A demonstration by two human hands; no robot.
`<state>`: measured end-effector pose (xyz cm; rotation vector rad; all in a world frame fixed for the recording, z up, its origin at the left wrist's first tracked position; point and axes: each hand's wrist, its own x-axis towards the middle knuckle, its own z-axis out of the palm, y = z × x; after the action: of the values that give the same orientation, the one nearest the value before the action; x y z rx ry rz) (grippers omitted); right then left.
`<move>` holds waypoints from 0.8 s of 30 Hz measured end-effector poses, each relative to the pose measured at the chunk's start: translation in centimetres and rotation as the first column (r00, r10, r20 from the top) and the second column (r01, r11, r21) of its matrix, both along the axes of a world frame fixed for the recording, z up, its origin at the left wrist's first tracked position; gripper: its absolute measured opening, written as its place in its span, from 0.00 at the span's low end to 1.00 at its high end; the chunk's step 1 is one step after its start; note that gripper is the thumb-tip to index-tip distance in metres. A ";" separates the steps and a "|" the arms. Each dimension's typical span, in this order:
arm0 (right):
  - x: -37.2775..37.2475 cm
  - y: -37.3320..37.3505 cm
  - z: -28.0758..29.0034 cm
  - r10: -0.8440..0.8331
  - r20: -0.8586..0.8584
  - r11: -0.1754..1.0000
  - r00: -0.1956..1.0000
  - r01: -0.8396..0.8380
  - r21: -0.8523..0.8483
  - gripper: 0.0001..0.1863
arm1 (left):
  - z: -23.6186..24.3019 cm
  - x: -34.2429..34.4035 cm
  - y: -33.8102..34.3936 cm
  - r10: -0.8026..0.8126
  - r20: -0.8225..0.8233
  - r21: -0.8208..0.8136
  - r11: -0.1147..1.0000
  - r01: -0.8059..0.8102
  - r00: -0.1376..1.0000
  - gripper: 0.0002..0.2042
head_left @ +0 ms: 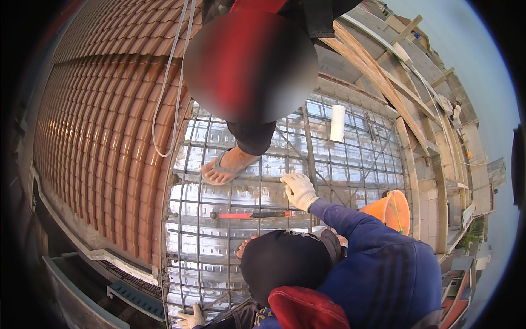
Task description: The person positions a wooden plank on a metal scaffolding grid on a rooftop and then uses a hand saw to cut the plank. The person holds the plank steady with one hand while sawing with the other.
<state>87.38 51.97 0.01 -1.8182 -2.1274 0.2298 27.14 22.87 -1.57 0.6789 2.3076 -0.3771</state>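
My right hand (299, 191), in a white knit glove, reaches over a grid of steel reinforcing bars (230, 204). Its fingers are apart and slightly bent, with nothing visible in them. At the lower left edge, my gloved left hand (192, 318) spreads its fingers against the grid near its border. A red tool with a black grip and a small round dark end (241, 215), like a hammer, lies across the bars between my hands. Shiny ribbed metal decking (183, 238) shows under the grid. My bent knee (287, 260) hides part of it.
Another person's sandalled foot (224, 167) stands on the grid ahead. A white roll (337, 123) and an orange bucket (390, 211) are on the right. Tiled roof (109, 148) borders the left, with a looped pale hose (159, 137). Wooden planks (383, 82) line the far right.
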 end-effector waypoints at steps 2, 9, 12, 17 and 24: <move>0.2 -0.5 -1.3 -0.041 -0.057 0.996 0.998 0.036 -0.086 0.10 | 0.3 -0.4 -0.4 -0.001 0.016 0.001 1.000 0.001 1.000 0.69; -2.1 1.4 -1.7 -0.067 0.047 0.995 0.997 0.070 -0.064 0.11 | -2.5 -4.4 -5.1 0.107 0.091 -0.030 0.994 -0.105 0.990 0.69; -2.1 0.8 0.3 -0.093 0.076 0.989 0.993 0.101 -0.107 0.11 | -2.2 -3.5 -5.2 0.087 0.030 0.083 0.993 -0.089 0.996 0.69; -3.5 1.7 -0.5 -0.199 0.021 0.882 0.980 0.189 -0.433 0.18 | -3.5 -2.6 -5.6 0.066 -0.006 0.167 0.984 -0.064 0.998 0.66; -2.5 1.9 -3.7 -0.210 0.136 0.821 0.968 0.250 -0.513 0.27 | -5.9 -1.9 -3.6 -0.104 -0.208 0.151 0.979 0.137 0.973 0.44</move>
<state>84.93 53.82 -3.65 -2.4006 -1.9895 0.7640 25.26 19.22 -7.51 0.9032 2.5145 -0.3249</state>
